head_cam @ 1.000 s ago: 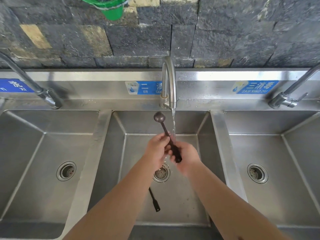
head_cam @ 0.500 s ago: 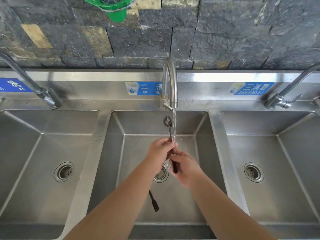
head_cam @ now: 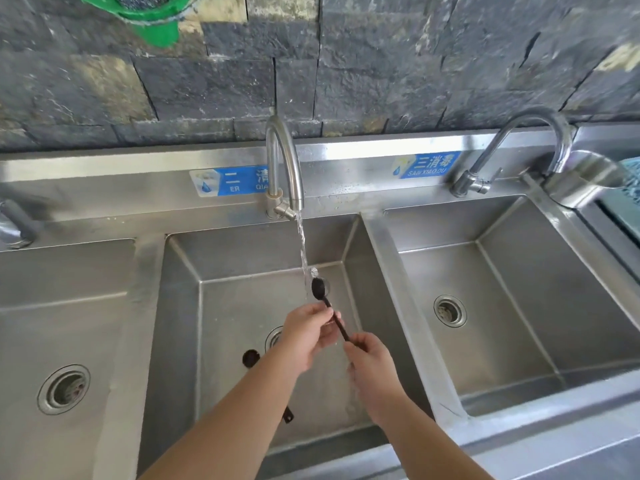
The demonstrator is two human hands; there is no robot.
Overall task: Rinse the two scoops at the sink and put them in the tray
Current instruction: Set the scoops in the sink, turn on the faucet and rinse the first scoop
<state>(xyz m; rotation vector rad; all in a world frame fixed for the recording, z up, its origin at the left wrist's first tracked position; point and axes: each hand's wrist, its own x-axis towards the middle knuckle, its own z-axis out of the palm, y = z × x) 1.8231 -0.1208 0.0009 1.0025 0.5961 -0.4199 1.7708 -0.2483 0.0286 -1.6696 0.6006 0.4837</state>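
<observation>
A small dark scoop with a long thin handle is under the water stream from the middle tap. My left hand pinches its handle near the bowl. My right hand grips the handle's end. A second dark scoop lies on the floor of the middle sink basin, near the drain; my left forearm hides most of its handle, whose end shows lower down. No tray can be made out clearly.
Steel basins with drains lie to the left and right. A second tap stands over the right basin. A green plastic item hangs on the stone wall. A blue-green object is at the right edge.
The scoop has tilted so its bowl now sits lower, right in the stream. My view has swung to the right, and the second scoop's bowl now shows beside my left arm.
</observation>
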